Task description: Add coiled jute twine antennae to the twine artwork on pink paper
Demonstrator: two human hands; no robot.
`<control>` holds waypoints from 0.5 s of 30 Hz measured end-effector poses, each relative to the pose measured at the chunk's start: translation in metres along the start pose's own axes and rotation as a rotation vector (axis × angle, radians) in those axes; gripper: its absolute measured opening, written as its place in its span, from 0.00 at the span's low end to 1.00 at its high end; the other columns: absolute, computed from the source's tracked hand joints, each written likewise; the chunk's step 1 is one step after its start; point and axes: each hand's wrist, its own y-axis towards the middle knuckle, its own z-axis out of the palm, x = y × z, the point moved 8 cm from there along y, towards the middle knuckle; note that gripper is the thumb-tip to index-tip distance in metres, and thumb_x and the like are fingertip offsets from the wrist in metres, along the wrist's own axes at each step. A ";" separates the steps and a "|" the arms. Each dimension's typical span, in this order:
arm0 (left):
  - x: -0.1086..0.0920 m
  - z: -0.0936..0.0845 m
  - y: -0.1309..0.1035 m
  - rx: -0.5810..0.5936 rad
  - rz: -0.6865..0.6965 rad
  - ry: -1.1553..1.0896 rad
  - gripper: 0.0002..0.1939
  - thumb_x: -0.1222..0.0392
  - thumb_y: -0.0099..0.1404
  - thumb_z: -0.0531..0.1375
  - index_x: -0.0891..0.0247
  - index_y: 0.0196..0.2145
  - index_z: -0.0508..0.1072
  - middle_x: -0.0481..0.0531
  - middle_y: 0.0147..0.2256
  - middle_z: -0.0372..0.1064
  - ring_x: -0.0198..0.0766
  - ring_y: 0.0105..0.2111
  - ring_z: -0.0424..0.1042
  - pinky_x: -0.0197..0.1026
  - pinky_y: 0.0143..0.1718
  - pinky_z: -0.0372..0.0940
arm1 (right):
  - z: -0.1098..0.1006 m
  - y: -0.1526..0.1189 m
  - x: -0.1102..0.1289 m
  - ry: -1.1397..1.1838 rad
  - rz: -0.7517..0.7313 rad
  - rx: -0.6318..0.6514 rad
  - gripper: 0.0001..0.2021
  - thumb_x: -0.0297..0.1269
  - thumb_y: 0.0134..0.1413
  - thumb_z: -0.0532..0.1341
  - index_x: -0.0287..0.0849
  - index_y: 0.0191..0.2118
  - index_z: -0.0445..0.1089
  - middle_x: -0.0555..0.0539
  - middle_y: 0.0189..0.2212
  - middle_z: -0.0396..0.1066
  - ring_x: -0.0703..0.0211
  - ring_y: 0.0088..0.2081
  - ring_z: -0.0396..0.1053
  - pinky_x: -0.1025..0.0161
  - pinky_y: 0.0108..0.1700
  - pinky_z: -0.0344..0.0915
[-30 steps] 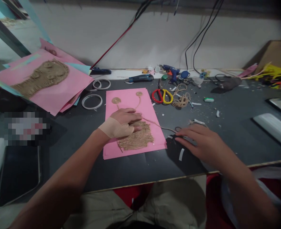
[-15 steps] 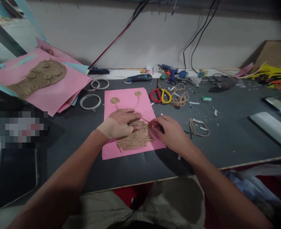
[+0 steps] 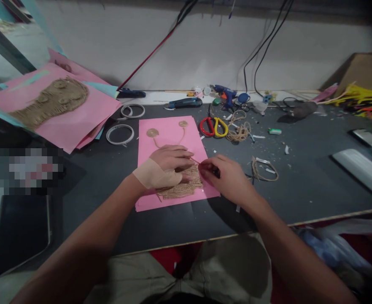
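Observation:
On a pink sheet of paper point(image 3: 168, 122) lies a block of twine rows point(image 3: 181, 191), with two twine coils, a larger left one point(image 3: 152, 133) and a smaller right one point(image 3: 183, 123), above it on curved stems. My left hand point(image 3: 168, 162), tape around its thumb base and wrist, rests flat across the upper part of the block, its fingers outstretched and hiding much of it. At the block's upper right corner, my right hand point(image 3: 225, 171) pinches a strand of twine point(image 3: 195, 160) that runs to my left fingertips.
Red-and-yellow-handled scissors point(image 3: 214, 127) and loose twine point(image 3: 239, 131) lie beyond the paper. Farther back are a utility knife point(image 3: 185, 103) and a blue glue gun point(image 3: 226, 96). Tape rings point(image 3: 120, 135) and stacked pink sheets point(image 3: 100, 107) are on the left.
My left hand has slid right along the block, bringing its fingertips closer to my right hand. My right hand stays at the corner, pinching the twine.

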 end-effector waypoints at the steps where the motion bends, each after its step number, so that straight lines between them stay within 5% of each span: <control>1: -0.001 0.003 0.000 0.014 0.000 -0.001 0.19 0.50 0.66 0.70 0.61 0.51 0.82 0.60 0.56 0.78 0.53 0.58 0.75 0.60 0.62 0.68 | 0.000 0.000 0.000 0.001 0.000 -0.001 0.08 0.30 0.63 0.63 0.41 0.46 0.78 0.45 0.37 0.74 0.53 0.40 0.72 0.57 0.43 0.66; 15: -0.001 0.014 0.001 0.071 -0.040 -0.037 0.26 0.45 0.65 0.70 0.62 0.55 0.80 0.61 0.57 0.76 0.54 0.59 0.73 0.59 0.64 0.64 | 0.000 -0.001 0.001 0.029 0.006 -0.037 0.08 0.32 0.63 0.63 0.42 0.45 0.78 0.44 0.37 0.75 0.53 0.40 0.73 0.57 0.42 0.67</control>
